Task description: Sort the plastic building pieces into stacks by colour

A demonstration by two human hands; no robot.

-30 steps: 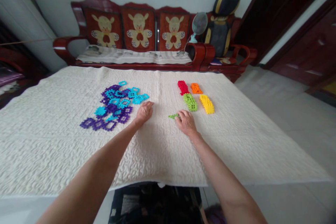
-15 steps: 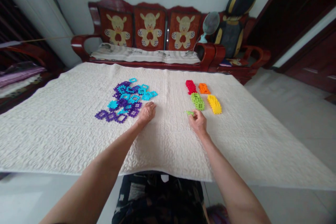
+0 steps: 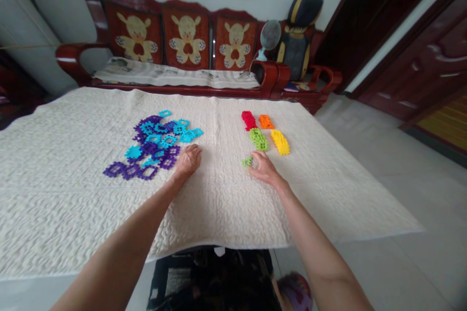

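Left of the green lattice-tile stack (image 3: 259,140) lie purple and blue tiles (image 3: 150,148) and the left hand (image 3: 188,158), its grip hidden. Nearer than the stack, the right hand (image 3: 264,169) curves at one green tile (image 3: 246,162), pinch unclear; loose holding could drop it.

Small green notched piece (image 3: 247,161), near larger green stack (image 3: 259,140)
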